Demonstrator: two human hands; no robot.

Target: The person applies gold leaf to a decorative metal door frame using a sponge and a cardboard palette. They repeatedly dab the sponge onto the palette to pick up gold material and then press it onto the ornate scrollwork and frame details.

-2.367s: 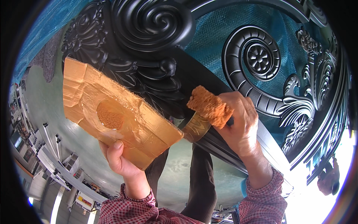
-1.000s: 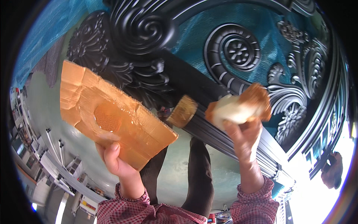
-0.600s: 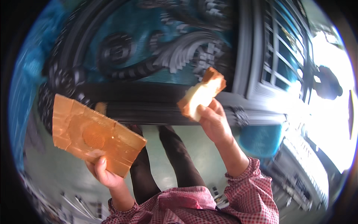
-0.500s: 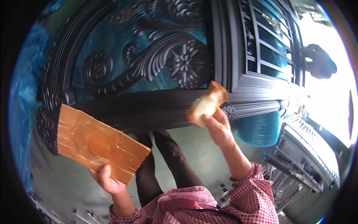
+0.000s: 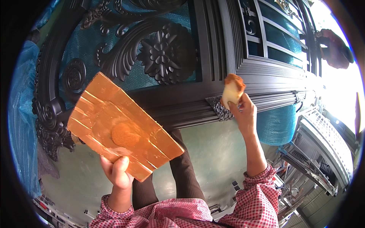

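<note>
My left hand (image 5: pixel 117 171) grips the lower edge of a flat cardboard piece (image 5: pixel 99 114) coated in copper-gold paint, thumb on top. A round orange-gold patch of powder or paint (image 5: pixel 126 134) sits at its middle. My right hand (image 5: pixel 244 114) pinches a cream sponge (image 5: pixel 232 91) with orange-brown stained ends, held just above the dark frame rail; whether it touches the rail I cannot tell. Beneath both lies a large black ornate metal gate panel (image 5: pixel 171 95) with a raised flower rosette (image 5: pixel 163 53) and leafy scrolls (image 5: pixel 121 57).
Blue bubble wrap (image 5: pixel 23 114) hangs at the left, and a blue wrapped roll (image 5: pixel 276 127) lies under the panel at the right. Barred panel work (image 5: pixel 275 41) extends to the upper right. White metal parts (image 5: pixel 323 140) are stacked at the right. Another person (image 5: pixel 335 48) is at the far right.
The cardboard has moved up and right, nearer to me. My right hand with the sponge has shifted right along the rail. The view has shifted over the panel.
</note>
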